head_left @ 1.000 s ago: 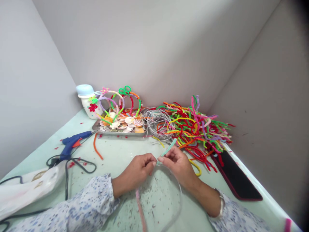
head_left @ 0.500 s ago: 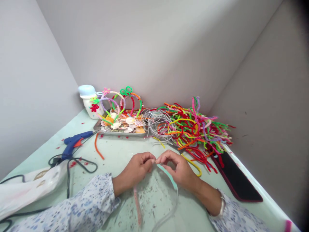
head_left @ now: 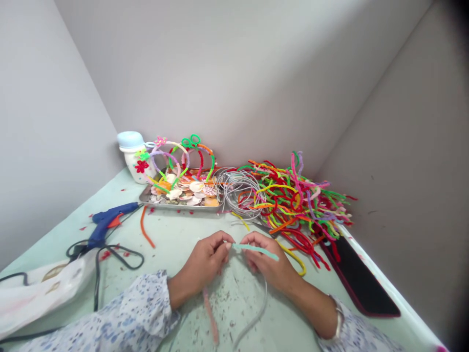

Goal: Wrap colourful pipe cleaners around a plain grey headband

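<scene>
My left hand [head_left: 207, 259] is closed, with thumb and forefinger pinching one end of a light teal pipe cleaner [head_left: 262, 251]. The rest of that pipe cleaner lies across the front of my right hand [head_left: 269, 264], pointing right. My right hand's fingers are curled, and a grey wire [head_left: 261, 313] runs down out of them, curving toward the table's near side. Its upper end is hidden in the fingers. Below my left hand hangs a pale pink pipe cleaner [head_left: 210, 320], its top hidden behind the palm.
Behind stand a metal tray [head_left: 179, 206] of shells, several pipe-cleaner headbands [head_left: 213, 161], a white bottle [head_left: 132, 159], a wire coil [head_left: 244, 193] and a pipe-cleaner pile [head_left: 293, 195]. A blue glue gun [head_left: 110, 217] with cord lies left; a black flat case [head_left: 361, 278] lies right.
The teal pipe cleaner, which hung down between my hands, now points right across my right fingers. My right hand has shifted slightly right, away from the left fingertips.
</scene>
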A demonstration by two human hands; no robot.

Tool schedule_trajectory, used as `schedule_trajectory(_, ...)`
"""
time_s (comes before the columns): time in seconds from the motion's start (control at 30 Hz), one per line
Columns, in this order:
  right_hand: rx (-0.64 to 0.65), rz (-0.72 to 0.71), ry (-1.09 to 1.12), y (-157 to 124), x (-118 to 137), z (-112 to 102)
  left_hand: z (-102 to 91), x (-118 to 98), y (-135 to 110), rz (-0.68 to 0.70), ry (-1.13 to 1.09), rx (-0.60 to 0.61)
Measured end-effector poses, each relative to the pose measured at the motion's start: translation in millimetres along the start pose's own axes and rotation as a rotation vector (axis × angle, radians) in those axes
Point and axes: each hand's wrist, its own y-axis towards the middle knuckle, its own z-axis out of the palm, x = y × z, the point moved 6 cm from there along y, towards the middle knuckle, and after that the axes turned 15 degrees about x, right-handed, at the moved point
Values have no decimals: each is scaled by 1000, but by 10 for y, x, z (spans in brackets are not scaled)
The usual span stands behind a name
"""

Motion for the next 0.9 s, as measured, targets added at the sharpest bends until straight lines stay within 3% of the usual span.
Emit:
schedule_trajectory(0.63, 25, 46, 46, 35, -63, 30, -37, -62, -31, 10, 190, -18)
schedule_trajectory(0.9, 56, -16, -8, -14, 40, 18, -47, -113, -33, 13, 125, 20)
